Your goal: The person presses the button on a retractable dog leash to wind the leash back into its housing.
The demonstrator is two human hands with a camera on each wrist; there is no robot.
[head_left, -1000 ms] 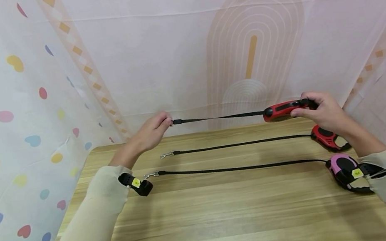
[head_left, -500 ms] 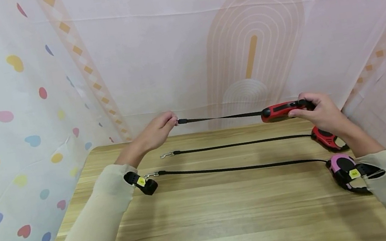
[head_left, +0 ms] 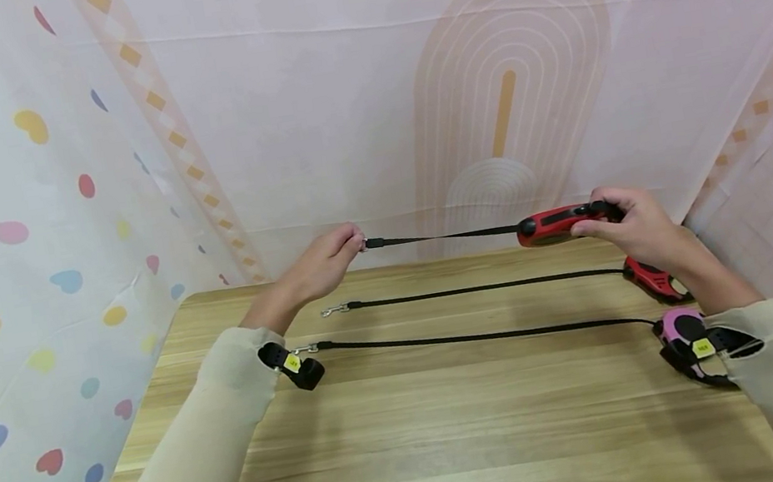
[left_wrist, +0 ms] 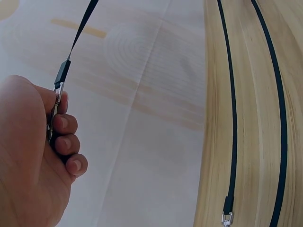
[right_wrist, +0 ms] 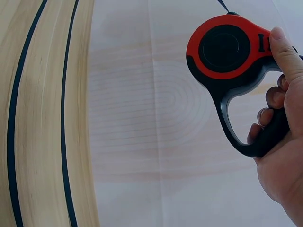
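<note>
Pinching the clip [left_wrist: 56,111] in my left hand [head_left: 318,268], I gripped the red leash reel [head_left: 547,226] in my right hand [head_left: 638,228], judging it wise to keep the strap [head_left: 442,237] taut and level across mid-frame.

Small yellow tags [head_left: 291,362] on the wrist straps carry marks too small to read

Glossy red plastic leash housing [right_wrist: 226,49], matt woven strap [head_left: 442,236], smooth wood-grain table [head_left: 462,431], metal clip [left_wrist: 226,218].

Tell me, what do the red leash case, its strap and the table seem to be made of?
Red leash case: probably hard plastic, smooth with a slight sheen, black grip. Strap: flat black band, likely woven nylon; weave too small to confirm. Table: wood grain, matte, possibly laminate.
</note>
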